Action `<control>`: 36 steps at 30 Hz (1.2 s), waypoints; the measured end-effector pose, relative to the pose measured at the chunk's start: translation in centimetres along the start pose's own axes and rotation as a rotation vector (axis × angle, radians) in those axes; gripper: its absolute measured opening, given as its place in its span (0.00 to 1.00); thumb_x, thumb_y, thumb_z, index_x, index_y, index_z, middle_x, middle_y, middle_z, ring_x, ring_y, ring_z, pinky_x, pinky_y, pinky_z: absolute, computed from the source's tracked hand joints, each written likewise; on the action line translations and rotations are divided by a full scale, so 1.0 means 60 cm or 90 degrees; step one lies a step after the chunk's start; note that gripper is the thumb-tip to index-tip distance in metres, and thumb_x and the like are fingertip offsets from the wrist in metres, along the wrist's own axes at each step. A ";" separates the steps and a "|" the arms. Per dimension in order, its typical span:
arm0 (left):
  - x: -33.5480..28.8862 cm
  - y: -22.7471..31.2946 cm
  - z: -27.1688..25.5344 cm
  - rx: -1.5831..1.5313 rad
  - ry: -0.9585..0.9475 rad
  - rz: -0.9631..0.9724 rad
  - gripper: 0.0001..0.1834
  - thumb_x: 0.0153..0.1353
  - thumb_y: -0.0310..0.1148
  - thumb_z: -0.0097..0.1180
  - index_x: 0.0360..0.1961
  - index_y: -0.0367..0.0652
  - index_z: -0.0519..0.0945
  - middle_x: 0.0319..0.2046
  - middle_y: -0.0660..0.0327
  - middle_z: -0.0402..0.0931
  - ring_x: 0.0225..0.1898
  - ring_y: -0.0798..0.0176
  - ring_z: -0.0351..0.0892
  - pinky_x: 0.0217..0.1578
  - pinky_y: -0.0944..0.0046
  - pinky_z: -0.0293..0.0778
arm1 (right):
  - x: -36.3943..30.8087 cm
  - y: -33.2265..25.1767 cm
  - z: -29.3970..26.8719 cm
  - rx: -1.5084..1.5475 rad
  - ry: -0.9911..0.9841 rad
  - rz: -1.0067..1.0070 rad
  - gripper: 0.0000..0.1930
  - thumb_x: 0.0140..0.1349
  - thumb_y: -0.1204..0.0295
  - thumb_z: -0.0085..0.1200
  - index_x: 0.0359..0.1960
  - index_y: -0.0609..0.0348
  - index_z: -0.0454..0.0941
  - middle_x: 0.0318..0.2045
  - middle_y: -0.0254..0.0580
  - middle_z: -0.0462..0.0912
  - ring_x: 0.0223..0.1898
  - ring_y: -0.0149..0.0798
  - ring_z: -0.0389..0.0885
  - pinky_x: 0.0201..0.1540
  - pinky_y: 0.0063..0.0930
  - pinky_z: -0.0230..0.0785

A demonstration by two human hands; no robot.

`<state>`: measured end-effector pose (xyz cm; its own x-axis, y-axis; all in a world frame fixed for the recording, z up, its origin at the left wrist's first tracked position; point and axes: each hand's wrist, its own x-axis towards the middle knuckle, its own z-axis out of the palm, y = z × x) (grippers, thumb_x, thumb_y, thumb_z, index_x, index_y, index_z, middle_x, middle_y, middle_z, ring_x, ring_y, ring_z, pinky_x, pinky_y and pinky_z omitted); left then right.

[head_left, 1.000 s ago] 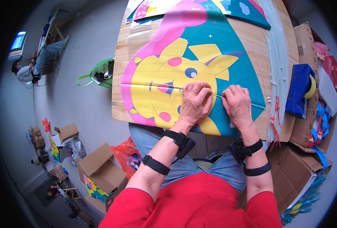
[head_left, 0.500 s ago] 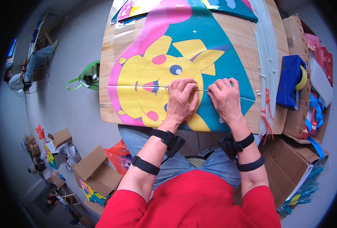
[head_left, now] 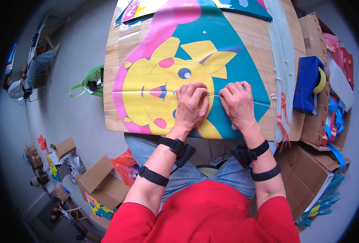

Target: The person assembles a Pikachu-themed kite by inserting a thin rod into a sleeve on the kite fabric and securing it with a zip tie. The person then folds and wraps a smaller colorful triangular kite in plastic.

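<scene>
A large printed plastic sheet (head_left: 228,60) in teal, pink and yellow, bearing a yellow cartoon animal, lies flat on the wooden table (head_left: 110,115). Along its crosswise crease runs a thin white rod (head_left: 214,95), visible between my hands. My left hand (head_left: 192,104) is closed over the rod, fingers bent down at the cartoon face. Just to its right, my right hand (head_left: 238,105) pinches the rod over the teal part. My fingers hide parts of the rod. At the sheet's right edge a short white strip (head_left: 262,104) shows along the same line.
Several long, thin white rods (head_left: 282,60) lie along the table's right side beside red ties (head_left: 283,125). A blue tape dispenser (head_left: 309,85) stands farther right, by an open carton (head_left: 315,125). More printed sheets (head_left: 244,10) lie at the far edge. A green bag (head_left: 92,83) is left of the table.
The rod's left end seems to have slid right, toward my left hand. Both hands keep nearly the same grip; the whole view has shifted slightly.
</scene>
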<state>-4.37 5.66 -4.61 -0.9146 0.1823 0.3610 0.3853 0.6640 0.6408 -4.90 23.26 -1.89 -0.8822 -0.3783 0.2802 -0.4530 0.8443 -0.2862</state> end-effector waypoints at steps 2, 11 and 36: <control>-0.001 -0.005 -0.003 0.004 -0.003 0.003 0.09 0.51 0.24 0.62 0.34 0.45 0.78 0.41 0.61 0.77 0.46 0.54 0.74 0.52 0.54 0.63 | 0.001 -0.002 0.005 -0.005 0.005 0.001 0.03 0.55 0.74 0.55 0.26 0.54 0.74 0.28 0.39 0.74 0.38 0.40 0.76 0.53 0.41 0.63; 0.000 -0.002 -0.001 0.021 -0.018 0.010 0.08 0.52 0.23 0.62 0.34 0.45 0.77 0.42 0.61 0.77 0.47 0.55 0.74 0.53 0.56 0.63 | -0.002 0.000 0.016 -0.030 0.006 0.015 0.01 0.55 0.75 0.52 0.27 0.54 0.75 0.29 0.39 0.75 0.39 0.40 0.76 0.58 0.45 0.61; 0.002 -0.004 -0.003 -0.008 0.001 0.007 0.08 0.51 0.25 0.62 0.34 0.45 0.78 0.41 0.61 0.77 0.47 0.53 0.74 0.52 0.55 0.64 | 0.002 -0.001 0.010 0.007 -0.004 0.009 0.02 0.56 0.74 0.54 0.28 0.54 0.74 0.30 0.40 0.74 0.40 0.42 0.76 0.57 0.44 0.63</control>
<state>-4.52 5.40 -4.58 -0.9103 0.1880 0.3687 0.3962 0.6531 0.6453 -5.05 22.93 -2.37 -0.8889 -0.3691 0.2712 -0.4424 0.8453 -0.2995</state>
